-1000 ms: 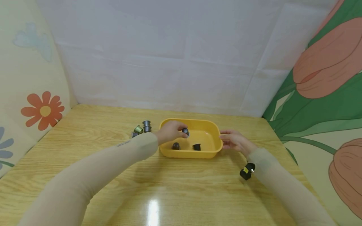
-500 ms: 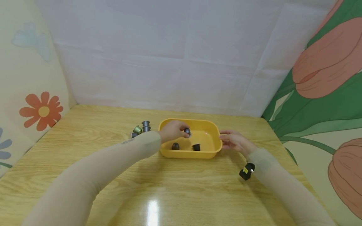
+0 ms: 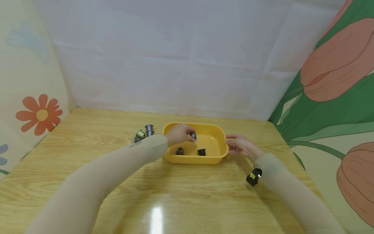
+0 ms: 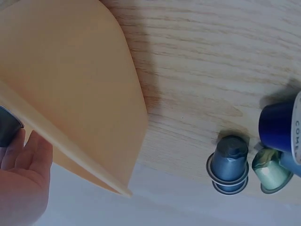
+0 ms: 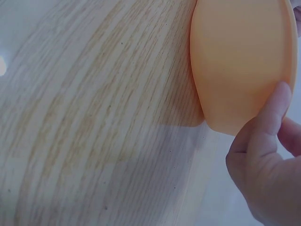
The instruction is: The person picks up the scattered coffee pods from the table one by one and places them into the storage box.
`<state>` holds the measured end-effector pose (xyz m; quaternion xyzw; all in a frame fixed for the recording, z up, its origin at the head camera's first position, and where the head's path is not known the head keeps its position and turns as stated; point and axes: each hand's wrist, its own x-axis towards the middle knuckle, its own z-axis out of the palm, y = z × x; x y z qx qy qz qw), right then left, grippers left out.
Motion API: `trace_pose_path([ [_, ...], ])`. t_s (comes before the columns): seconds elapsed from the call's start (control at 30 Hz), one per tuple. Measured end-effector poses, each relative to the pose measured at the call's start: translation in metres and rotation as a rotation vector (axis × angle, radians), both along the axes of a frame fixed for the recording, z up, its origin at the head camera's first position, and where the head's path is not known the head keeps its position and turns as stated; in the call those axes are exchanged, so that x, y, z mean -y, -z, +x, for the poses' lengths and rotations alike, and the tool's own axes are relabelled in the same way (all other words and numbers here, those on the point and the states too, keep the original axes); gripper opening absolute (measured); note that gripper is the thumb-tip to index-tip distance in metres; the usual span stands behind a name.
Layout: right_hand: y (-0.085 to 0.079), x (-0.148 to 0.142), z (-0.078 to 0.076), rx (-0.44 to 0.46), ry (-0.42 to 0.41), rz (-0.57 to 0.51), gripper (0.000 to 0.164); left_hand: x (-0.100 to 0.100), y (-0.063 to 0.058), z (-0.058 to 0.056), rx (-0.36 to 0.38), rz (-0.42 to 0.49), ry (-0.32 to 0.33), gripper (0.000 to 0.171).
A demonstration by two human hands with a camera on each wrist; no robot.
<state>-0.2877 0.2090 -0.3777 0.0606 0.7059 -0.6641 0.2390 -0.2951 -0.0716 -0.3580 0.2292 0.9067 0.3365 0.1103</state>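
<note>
Yellow, smooth, round-cornered tray (image 3: 194, 159), right hand (image 3: 242, 146) straight-fingered against it, dark cup-shaped capsule (image 3: 193, 135) pinched in the left hand (image 3: 178, 134).

Letters beginning "CO" on white lid (image 4: 297, 134) of blue capsule (image 4: 276, 125), sleeve print (image 3: 135, 144) too small to read

At centre in the head view, the tray (image 3: 195, 160) is plain orange-yellow. Near its lower edge show a brownish-black capsule (image 3: 180, 151) and a black capsule (image 3: 201, 152); above them, the dark grey capsule (image 3: 193, 135) has a pale rim. Lower right in the left-wrist view: 2 steel-blue capsules (image 4: 229, 162), 1 green capsule (image 4: 272, 172), and a navy capsule (image 4: 276, 125) whose white lid bears dark lettering. The table (image 3: 122, 208) shows yellow-tan wood grain. At the head view's left, a red-orange flower (image 3: 41, 115) has a yellow centre; at right, coral tulips (image 3: 333, 68).
</note>
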Motion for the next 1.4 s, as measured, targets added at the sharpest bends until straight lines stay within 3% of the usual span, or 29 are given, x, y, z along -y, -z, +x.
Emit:
trace_pose_path([
  [0.23, 0.000, 0.000, -0.001, -0.003, 0.002, 0.001, 0.047, -0.002, 0.002, -0.003, 0.023, -0.003, -0.008, 0.048],
  [0.47, 0.001, 0.000, -0.001, -0.003, 0.003, 0.006, 0.046, -0.005, 0.004, -0.006, -0.033, -0.083, 0.012, 0.044],
  [0.8, 0.001, 0.000, -0.001, -0.006, 0.002, 0.012, 0.047, -0.006, 0.005, -0.011, -0.063, -0.107, 0.003, 0.038],
  [1.4, 0.001, 0.002, -0.003, 0.011, 0.013, 0.010, 0.047, -0.003, 0.007, -0.011, -0.025, -0.124, -0.022, 0.046],
])
